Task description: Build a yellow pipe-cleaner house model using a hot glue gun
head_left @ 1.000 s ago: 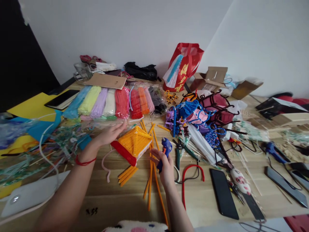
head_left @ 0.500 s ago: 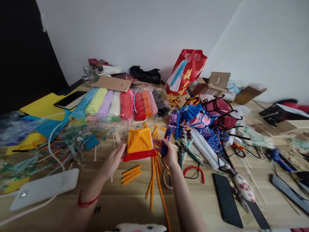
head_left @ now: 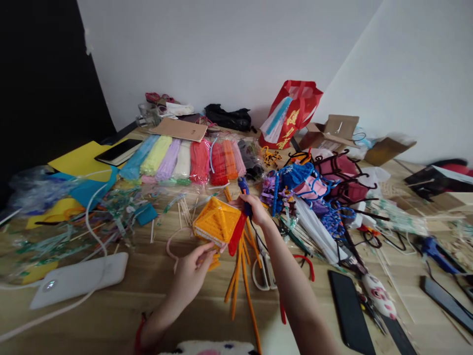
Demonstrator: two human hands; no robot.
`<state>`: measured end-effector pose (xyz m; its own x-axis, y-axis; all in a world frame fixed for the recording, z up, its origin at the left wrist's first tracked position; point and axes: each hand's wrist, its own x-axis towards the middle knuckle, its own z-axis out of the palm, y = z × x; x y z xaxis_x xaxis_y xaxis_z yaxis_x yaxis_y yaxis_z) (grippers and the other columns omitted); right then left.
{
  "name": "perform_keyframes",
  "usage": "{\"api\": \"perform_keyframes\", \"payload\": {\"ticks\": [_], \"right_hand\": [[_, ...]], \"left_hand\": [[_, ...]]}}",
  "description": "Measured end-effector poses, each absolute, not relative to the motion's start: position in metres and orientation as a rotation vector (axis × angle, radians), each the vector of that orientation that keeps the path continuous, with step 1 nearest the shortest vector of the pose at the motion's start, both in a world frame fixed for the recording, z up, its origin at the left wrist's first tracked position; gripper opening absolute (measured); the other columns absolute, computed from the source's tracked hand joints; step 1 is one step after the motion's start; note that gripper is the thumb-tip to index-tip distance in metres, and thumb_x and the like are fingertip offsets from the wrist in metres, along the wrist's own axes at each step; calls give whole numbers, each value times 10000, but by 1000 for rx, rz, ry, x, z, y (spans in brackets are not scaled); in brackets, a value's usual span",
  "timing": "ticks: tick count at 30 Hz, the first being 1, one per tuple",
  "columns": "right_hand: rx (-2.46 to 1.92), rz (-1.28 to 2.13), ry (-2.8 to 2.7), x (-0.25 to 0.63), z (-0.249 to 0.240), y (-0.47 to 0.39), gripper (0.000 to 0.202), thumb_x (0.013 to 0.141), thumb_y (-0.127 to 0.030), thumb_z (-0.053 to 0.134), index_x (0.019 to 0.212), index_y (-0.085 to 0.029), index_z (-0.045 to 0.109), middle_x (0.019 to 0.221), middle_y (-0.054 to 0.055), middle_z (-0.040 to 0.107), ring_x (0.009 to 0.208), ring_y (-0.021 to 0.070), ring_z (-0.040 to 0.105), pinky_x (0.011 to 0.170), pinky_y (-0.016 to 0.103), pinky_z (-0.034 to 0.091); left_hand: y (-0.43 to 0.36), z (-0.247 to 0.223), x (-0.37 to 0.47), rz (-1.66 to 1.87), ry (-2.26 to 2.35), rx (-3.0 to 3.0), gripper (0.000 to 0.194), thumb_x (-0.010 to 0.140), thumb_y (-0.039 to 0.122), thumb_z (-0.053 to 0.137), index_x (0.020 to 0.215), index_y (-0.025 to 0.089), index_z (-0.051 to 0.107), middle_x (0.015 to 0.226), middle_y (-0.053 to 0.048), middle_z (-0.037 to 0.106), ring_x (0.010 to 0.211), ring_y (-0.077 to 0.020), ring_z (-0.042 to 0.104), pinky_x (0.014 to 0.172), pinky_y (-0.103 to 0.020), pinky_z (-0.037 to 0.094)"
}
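Note:
An orange pipe-cleaner craft [head_left: 217, 220], pyramid-topped with a red strip [head_left: 237, 235] along its right side, hangs tilted above the table between my hands. My left hand [head_left: 196, 270] is closed, fingers and thumb pinching its lower edge. In my closed right hand [head_left: 254, 209] is a blue glue gun [head_left: 244, 190], nozzle end up; its fingers are at the craft's right side, partly hidden. Long orange pipe cleaners [head_left: 242, 276] lie beneath on the wood. Short orange pieces [head_left: 214, 263] show behind my left fingers. Scissors [head_left: 263, 276] lie beside my right forearm.
Bagged coloured pipe cleaners [head_left: 184, 160] line the back, near a red bag [head_left: 291, 116]. Finished blue and purple pieces [head_left: 295, 180] pile up at right. A white power strip [head_left: 79, 280] with its cable lies left; a black phone [head_left: 349, 310] lies right.
The craft has turned, its red strip swinging from the bottom to the right side. My left hand has moved from its left side to its lower edge; the right hand has risen slightly.

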<state>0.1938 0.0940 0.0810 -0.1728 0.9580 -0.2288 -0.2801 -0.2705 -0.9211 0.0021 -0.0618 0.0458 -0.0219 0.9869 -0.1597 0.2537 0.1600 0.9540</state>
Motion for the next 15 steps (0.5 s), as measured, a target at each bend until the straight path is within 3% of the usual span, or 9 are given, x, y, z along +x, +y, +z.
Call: {"api": "perform_keyframes", "payload": {"ticks": [6,10,15], "right_hand": [[-1097,1340,-875,223,96,81,277,575,-330,789,726,-173,619,699,16,714,715,193,707,765,331,557],[-1092,1220,-815,247,106,40,289,566,-284,829,740,-167,629,668,4,682,648,182,685,665,319,577],[-1194,1206,-854,253,102,-19,255,630,-333,813,730,-161,653,655,19,668,540,142,627,558,268,548]], "left_hand": [[-53,54,-12,998,1454,1358,239,837,399,555,881,208,692,863,-63,742,782,-226,713,712,-331,595],[-37,68,-15,1077,1411,1416,244,812,404,598,892,202,710,774,-45,709,592,-165,656,534,-259,551],[-14,81,-1,982,1339,1349,326,779,411,627,998,182,703,677,-18,698,510,-138,605,498,-242,512]]}}
